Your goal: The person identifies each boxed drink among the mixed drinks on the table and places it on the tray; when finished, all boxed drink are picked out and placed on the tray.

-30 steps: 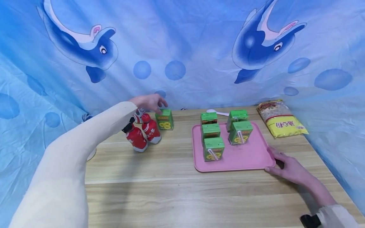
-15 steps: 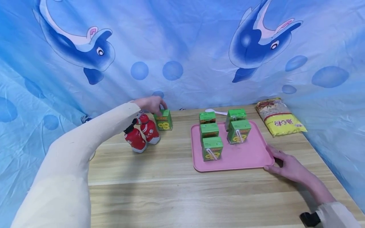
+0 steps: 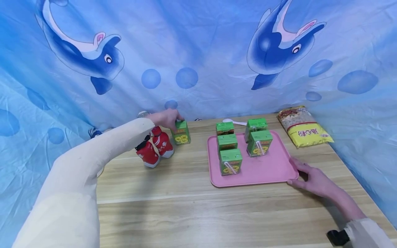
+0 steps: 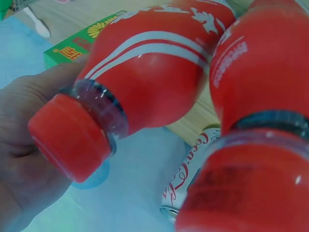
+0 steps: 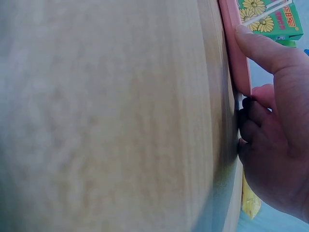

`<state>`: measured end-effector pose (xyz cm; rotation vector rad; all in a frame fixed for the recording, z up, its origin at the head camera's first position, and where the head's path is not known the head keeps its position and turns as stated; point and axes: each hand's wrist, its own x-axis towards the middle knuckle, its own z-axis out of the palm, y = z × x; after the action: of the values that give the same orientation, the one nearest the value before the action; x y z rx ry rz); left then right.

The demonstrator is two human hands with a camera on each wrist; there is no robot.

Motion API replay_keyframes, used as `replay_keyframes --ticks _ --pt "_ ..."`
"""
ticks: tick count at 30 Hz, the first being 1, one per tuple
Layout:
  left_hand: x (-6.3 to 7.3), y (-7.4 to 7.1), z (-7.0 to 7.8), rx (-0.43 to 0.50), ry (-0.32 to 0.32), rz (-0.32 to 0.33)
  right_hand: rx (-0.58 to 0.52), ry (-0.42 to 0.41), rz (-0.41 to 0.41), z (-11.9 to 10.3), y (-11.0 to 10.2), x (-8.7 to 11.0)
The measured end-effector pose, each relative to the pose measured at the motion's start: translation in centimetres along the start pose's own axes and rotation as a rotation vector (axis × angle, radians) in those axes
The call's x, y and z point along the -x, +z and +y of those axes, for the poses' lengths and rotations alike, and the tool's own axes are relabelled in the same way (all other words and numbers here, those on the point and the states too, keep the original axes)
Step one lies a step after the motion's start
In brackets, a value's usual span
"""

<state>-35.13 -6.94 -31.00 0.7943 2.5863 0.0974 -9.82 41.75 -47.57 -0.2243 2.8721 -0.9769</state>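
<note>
My left hand (image 3: pixel 167 119) reaches over the bottles and grips a green drink carton (image 3: pixel 181 134) with yellow flowers by its upper left part. The carton's far side and some of my fingers are hidden. Two red bottles (image 3: pixel 163 144) stand just in front of that hand, one with a red cap and one with a dark band at its neck. My right hand (image 3: pixel 316 181) holds the near right corner of a pink tray (image 3: pixel 273 174), thumb on the front edge and fingers at the side. Several matching cartons (image 3: pixel 231 162) stand upright on the tray's left and middle.
Behind the tray lies a white spoon (image 3: pixel 235 122). A yellow food packet (image 3: pixel 305 127) rests at the back right. A Coca-Cola can (image 4: pixel 186 174) shows beside the bottles in the left wrist view. A blue dolphin-print curtain (image 3: pixel 211 69) borders the wooden table (image 3: pixel 198 213).
My left hand has come down onto the green drink carton and taken hold of it. The carton has shifted slightly to the right. My right hand stays at the tray corner.
</note>
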Motion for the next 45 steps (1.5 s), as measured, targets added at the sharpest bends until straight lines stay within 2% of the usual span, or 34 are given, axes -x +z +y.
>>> replay_keyframes --ticks 5,11,14,19,25,34,38,45 --pt "0.4 0.4 -0.2 0.03 -0.01 -0.001 -0.005 -0.017 -0.002 -0.1 0.1 0.0" --pt "0.9 -0.2 0.0 0.073 -0.003 0.001 0.01 -0.013 -0.006 -0.3 -0.1 -0.3" --pt "1.6 -0.8 0.2 0.111 0.028 0.047 0.022 -0.009 -0.005 -0.5 -0.2 -0.3" --pt "2.4 -1.8 0.5 0.232 0.074 0.127 0.042 0.0 -0.007 -0.4 -0.1 -0.2" --pt "3.3 -3.0 1.5 0.336 0.127 0.204 0.056 -0.002 0.001 -0.1 0.2 0.1" --pt "5.1 -4.3 3.5 0.461 0.147 0.334 0.053 0.001 0.009 -0.3 0.3 0.3" --pt "5.8 -4.7 4.4 0.49 0.17 0.409 0.058 0.002 0.012 -0.4 0.3 0.3" --pt "6.6 -4.9 5.9 0.503 0.215 0.5 0.049 0.0 0.006 -0.5 0.3 0.2"
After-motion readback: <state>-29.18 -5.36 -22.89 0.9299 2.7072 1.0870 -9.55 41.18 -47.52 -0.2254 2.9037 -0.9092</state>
